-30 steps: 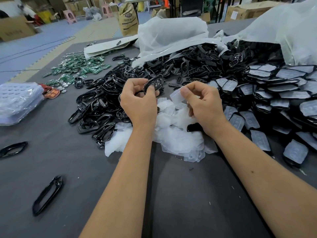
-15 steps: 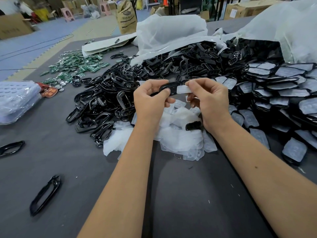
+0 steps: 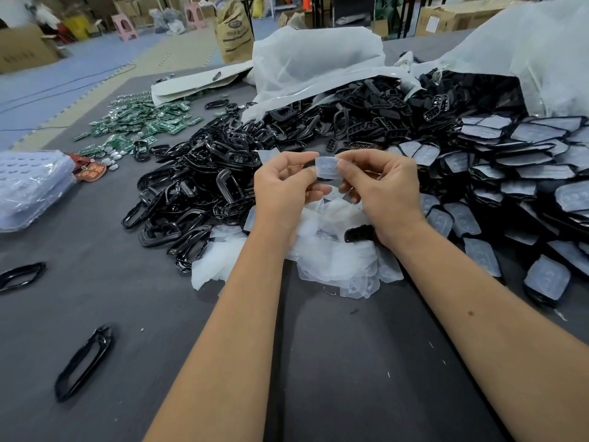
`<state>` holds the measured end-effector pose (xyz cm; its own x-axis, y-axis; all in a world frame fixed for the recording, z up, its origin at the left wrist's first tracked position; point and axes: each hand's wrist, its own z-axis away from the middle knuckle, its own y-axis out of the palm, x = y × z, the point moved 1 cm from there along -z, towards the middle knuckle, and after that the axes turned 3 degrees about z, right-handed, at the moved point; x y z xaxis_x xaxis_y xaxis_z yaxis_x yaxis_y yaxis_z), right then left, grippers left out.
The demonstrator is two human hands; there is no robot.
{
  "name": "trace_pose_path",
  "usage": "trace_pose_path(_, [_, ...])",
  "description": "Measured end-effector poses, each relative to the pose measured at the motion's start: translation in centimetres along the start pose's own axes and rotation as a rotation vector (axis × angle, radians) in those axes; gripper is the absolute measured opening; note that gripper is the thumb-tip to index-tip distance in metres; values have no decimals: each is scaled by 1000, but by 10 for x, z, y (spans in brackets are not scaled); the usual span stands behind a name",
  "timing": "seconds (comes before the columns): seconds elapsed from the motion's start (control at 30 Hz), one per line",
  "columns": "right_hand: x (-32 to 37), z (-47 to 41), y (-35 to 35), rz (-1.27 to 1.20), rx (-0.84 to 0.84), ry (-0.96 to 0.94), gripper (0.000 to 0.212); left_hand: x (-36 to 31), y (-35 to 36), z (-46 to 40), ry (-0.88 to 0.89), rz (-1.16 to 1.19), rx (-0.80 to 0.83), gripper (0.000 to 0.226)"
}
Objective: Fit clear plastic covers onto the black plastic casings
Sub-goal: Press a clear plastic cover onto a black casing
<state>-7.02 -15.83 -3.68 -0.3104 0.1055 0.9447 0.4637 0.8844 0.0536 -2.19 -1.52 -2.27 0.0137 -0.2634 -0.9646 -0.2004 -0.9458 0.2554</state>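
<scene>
Left hand [image 3: 283,189] and right hand [image 3: 382,186] pinch clear cover [image 3: 328,167] over casing, mostly hidden. Risk: uneven thumb pressure, cover seats crooked or slips off.

— What carries everything here?

— A dark grey table [image 3: 318,362], seemingly covered in felt-like cloth.

— And directly on it?

— A big heap of black casings [image 3: 204,186] across the middle, spilling out of a white plastic bag [image 3: 318,62]. In front of that, a pile of clear covers [image 3: 334,260]. To the right, rows of casings with covers fitted [image 3: 510,173].

— On the left side?

— Green circuit boards [image 3: 143,122] scattered at the far left, a clear bag of trays [image 3: 28,186] at the edge, and two lone black frames [image 3: 84,362] lying apart near the front.
</scene>
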Motion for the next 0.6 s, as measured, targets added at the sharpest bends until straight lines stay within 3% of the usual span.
trace_pose_path(0.2, [0,1,0,70,-12,-12,16,-3,3,2,-23,103,0,23])
trace_pose_path(0.6, [2,2,-1,156,-81,-28,17,-4,2,3,25,50,32,20])
